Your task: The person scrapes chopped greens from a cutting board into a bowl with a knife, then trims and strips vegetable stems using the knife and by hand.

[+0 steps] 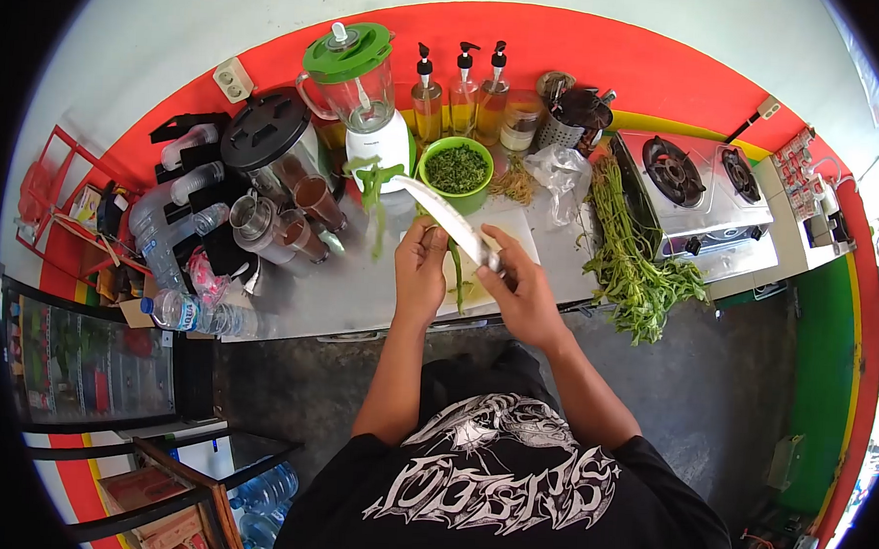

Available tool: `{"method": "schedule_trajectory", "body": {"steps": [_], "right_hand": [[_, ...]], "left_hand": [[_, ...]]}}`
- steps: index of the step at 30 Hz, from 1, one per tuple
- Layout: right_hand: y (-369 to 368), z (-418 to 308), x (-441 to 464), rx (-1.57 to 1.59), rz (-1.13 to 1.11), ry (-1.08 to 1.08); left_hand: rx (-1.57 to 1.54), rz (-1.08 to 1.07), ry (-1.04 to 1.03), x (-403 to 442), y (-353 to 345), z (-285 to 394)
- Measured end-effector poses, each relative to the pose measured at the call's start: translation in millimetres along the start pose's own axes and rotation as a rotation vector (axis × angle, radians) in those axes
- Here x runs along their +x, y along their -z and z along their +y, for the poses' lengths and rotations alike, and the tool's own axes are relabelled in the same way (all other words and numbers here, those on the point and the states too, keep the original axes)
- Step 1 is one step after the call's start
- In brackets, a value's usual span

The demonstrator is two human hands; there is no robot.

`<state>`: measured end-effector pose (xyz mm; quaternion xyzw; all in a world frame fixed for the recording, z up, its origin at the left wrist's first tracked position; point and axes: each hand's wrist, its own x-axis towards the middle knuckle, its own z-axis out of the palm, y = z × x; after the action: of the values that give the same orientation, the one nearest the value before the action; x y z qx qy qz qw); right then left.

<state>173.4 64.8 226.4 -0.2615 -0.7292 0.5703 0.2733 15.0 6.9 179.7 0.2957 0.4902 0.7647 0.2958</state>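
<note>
Pinching a green stem (458, 275), the left hand (421, 271) has its thumb and forefinger drawn close together near the tips; the other fingers curl in behind, and exactly how they press cannot be told. The right hand (519, 290) is closed round the handle end of a knife (446, 212), thumb on the near side and fingers bent over the far side, with little gap showing. The pale blade slants up and to the left from that grip, passing above the left fingertips; whether its edge meets the stem cannot be made out. Part of the stem hangs below the blade between the hands, and leafy green (373, 188) shows beyond the blade's tip, in front of the blender (366, 95).

Under the hands lies a pale cutting board (513, 225) on the metal counter (360, 300). Just beyond it stands a green bowl (455, 201) holding finely chopped greens (456, 167). To the bowl's right are a small heap of thin brownish stalks (513, 183) and a crumpled clear plastic bag (563, 182). Farther right, a long bundle of leafy stems (622, 243) lies beside the gas stove (693, 192), its leaves reaching over the counter's front edge. Three pump bottles (463, 104) stand behind the bowl, near the red wall.
</note>
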Motion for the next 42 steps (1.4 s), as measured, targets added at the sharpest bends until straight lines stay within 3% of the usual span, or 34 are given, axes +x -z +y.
{"method": "schedule_trajectory", "body": {"steps": [8,12,16,22,35,42], "right_hand": [[-26,1,-2,-0.007,-0.102,-0.034],[-32,4,-1,0.019,-0.117,-0.035],[-38,21,3,0.089,-0.129,-0.031],[-39,27,2,0.226,-0.109,-0.06],[-49,53,-3,0.306,0.001,-0.146],[-48,46,-11,0.442,-0.093,-0.163]], "left_hand": [[-0.074,-0.004,0.024,-14,14,-4],[-0.135,0.131,0.1,-18,16,-8],[-0.156,0.076,0.131,-22,16,-10],[-0.17,0.157,0.128,-24,7,-16],[-0.083,0.243,0.048,-31,4,-20],[0.022,0.26,0.054,-37,8,-9]]}}
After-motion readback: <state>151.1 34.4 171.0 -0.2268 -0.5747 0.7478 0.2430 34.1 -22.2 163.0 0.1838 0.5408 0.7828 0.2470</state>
